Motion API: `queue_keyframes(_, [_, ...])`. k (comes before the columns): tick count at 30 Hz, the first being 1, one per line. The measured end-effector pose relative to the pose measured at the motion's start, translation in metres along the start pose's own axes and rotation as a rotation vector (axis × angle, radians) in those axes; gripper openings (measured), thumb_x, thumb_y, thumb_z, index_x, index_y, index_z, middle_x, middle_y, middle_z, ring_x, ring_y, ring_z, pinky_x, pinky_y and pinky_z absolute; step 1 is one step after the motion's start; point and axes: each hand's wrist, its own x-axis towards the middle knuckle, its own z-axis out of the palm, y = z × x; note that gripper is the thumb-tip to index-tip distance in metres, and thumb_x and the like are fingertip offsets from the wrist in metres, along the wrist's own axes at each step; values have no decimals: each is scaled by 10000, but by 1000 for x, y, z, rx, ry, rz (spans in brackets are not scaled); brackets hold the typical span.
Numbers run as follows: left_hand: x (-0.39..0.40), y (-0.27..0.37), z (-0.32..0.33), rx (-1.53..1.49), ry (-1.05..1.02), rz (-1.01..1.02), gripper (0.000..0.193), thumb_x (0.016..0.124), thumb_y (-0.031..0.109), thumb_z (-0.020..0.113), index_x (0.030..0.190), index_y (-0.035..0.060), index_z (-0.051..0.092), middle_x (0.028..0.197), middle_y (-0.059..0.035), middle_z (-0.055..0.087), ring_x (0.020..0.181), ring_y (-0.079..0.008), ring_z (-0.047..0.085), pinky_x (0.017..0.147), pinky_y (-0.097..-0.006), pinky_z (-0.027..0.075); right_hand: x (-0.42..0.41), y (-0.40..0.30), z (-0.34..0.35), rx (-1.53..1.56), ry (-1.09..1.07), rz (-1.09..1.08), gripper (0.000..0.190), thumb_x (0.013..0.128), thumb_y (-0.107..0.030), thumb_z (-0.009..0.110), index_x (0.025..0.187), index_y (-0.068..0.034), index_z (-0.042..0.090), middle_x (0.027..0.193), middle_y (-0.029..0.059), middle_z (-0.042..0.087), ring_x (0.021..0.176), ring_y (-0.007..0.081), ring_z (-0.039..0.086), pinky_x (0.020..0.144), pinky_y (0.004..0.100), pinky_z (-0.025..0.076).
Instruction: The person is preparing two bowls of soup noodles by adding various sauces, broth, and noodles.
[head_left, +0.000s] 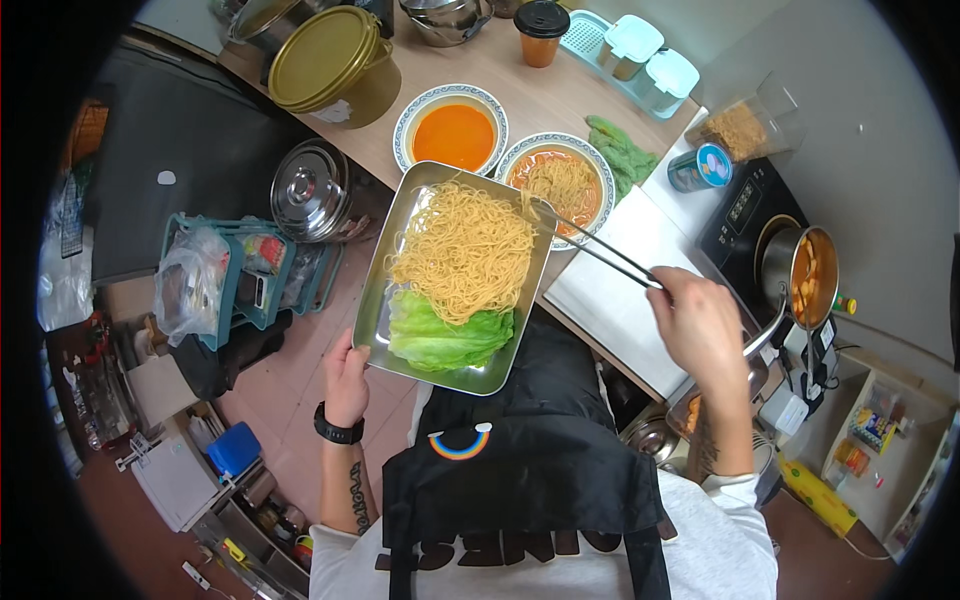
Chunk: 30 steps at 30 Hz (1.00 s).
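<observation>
My left hand grips the near left corner of a metal tray. Yellow noodles and green lettuce leaves lie in it. In my right hand is a pair of dark chopsticks; their tips are at some noodles near the tray's far right corner, and whether they pinch them I cannot tell. Just beyond that corner, a patterned bowl holds noodles in orange-red broth. To its left, touching or nearly so, a second patterned bowl holds orange broth with no noodles visible.
A green cloth lies right of the bowls, by a white board. Farther right, a saucepan of orange food sits on an induction cooker, near a blue-lidded can. A gold lidded bucket stands at the back left.
</observation>
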Motion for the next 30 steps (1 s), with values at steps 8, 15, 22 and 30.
queue_keyframes(8, [7,-2,-10,16,-11,22,402,895,88,457,1255,-42,577,970,3,604,809,-62,493,728,-212,406,5,5,15,352,83,90,161,870,-100,616,960,9,694,775,175,670,684,329,647,664,375,504])
queue_keyframes(15, [8,-9,-8,-21,-18,-17,419,901,76,438,1284,-52,549,1074,-45,628,944,-100,571,842,-247,462,-18,14,-34,602,170,184,161,899,-45,579,978,55,677,722,66,640,566,89,560,485,225,428])
queue_keyframes(22, [10,-20,-9,-49,-22,4,432,906,79,432,1304,-56,531,1110,-62,624,965,-111,580,852,-260,471,-44,12,-72,663,336,111,146,898,9,567,984,46,679,739,50,621,566,59,522,492,200,402])
queue_keyframes(30, [19,-19,-2,-158,-77,37,449,906,90,432,1325,-44,523,1078,-50,632,920,-97,583,818,-260,483,-64,-4,-118,606,529,-95,171,926,24,551,1053,61,660,854,95,655,641,67,557,511,174,423])
